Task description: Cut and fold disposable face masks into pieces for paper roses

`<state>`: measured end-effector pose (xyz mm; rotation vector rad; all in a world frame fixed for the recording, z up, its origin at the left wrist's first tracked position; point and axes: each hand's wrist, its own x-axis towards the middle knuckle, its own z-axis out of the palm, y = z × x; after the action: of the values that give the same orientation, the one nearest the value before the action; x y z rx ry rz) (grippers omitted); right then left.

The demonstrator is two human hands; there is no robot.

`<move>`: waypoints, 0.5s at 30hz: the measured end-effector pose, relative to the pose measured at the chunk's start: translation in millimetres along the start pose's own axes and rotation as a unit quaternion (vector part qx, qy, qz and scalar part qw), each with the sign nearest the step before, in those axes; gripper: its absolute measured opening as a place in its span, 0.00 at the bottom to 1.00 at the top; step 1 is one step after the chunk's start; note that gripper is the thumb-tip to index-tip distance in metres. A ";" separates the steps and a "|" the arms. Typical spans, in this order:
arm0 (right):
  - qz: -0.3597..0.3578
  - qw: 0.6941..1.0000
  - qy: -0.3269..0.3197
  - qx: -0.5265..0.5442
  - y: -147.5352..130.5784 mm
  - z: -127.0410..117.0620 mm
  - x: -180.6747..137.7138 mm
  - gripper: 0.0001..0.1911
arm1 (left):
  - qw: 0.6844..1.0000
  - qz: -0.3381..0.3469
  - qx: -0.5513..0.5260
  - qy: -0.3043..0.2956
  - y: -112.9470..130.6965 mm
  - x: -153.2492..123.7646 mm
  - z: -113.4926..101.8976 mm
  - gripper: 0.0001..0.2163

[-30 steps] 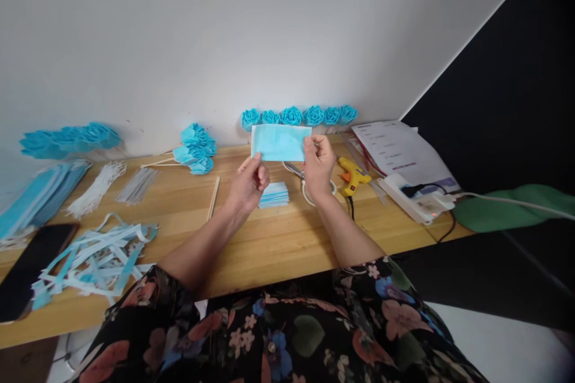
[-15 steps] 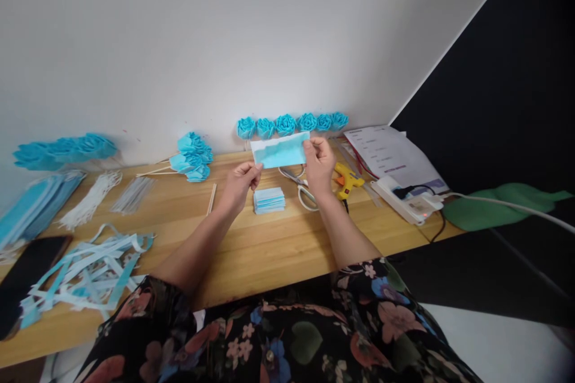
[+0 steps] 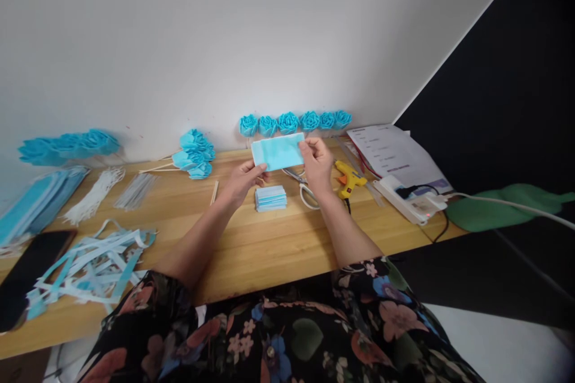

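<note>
Hands gripping: you're pinching blue sheet (image 3: 278, 151) with left hand (image 3: 242, 178) and right hand (image 3: 317, 163), blue stack (image 3: 271, 198) lying just under the grip, scissors (image 3: 302, 184) beside.

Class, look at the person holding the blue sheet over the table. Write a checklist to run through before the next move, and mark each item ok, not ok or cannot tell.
1. Blue sheet gripped at both ends, by the left hand and the right hand: ok.
2. Sheet held off the table, above the stack of blue pieces: ok.
3. Sheet flat and uncreased: cannot tell.
4. Scissors close by, on the table beneath the right hand: ok.
5. Glue gun lying apart from both hands: ok.
6. Glue gun hot or cold: cannot tell.
</note>
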<state>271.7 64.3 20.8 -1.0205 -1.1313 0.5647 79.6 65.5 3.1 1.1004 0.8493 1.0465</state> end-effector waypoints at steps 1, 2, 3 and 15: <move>0.003 1.000 -0.002 0.000 0.0 0.1 -0.2 0.18 | 1.000 -0.002 -0.009 0.000 0.7 -0.6 1.2 0.23; 0.007 1.000 -0.003 -0.001 -0.2 0.2 -0.3 0.18 | 1.000 -0.004 -0.019 -0.001 1.3 -1.1 2.5 0.23; 0.011 1.000 -0.004 -0.003 -0.4 0.3 -0.4 0.18 | 1.000 -0.006 -0.028 -0.002 1.8 -1.6 3.5 0.24; 0.067 0.996 0.011 0.058 9.3 0.0 2.7 0.19 | 0.999 -0.015 -0.034 -0.023 2.5 -0.3 0.0 0.24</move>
<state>273.8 70.7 13.9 -1.0055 -1.0034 0.7165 78.9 65.6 5.6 1.0484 0.7860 1.0130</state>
